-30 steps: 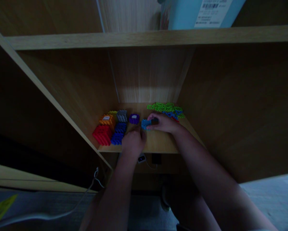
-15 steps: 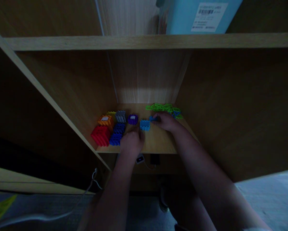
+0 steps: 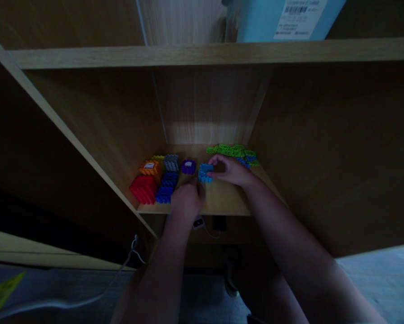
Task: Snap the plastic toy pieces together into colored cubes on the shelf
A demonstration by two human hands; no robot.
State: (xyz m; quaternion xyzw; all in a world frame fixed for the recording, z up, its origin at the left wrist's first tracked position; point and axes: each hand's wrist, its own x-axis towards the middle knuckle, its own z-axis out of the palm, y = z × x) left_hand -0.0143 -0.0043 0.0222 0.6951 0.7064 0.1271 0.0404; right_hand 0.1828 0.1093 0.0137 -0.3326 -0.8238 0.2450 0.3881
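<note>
A small stack of light blue toothed plastic tiles point(image 3: 204, 173) lies on the shelf. My right hand point(image 3: 229, 170) has its thumb and forefinger closed on the right side of that stack. Just in front of it, my left hand point(image 3: 187, 198) rests with curled fingers near the shelf's front edge; whatever its fingers may hold is hidden. A purple tile block point(image 3: 188, 167) sits behind my left hand. Dark blue tile stacks point(image 3: 165, 192) stand to that hand's left. Behind my right hand lie loose green tiles point(image 3: 231, 150) and a few blue ones point(image 3: 251, 158).
Red point(image 3: 144, 189), orange point(image 3: 150, 170) and grey point(image 3: 171, 163) tile blocks crowd the left side. Wooden walls enclose the compartment, and an upper shelf edge point(image 3: 195, 55) crosses above. A light blue box point(image 3: 256, 22) stands up there. A white cable point(image 3: 132, 245) hangs at lower left.
My right hand has brought a blue tile leftward onto the light blue stack, and its fingers now meet the stack. My left hand has stayed nearly in place. The view has shifted slightly.
</note>
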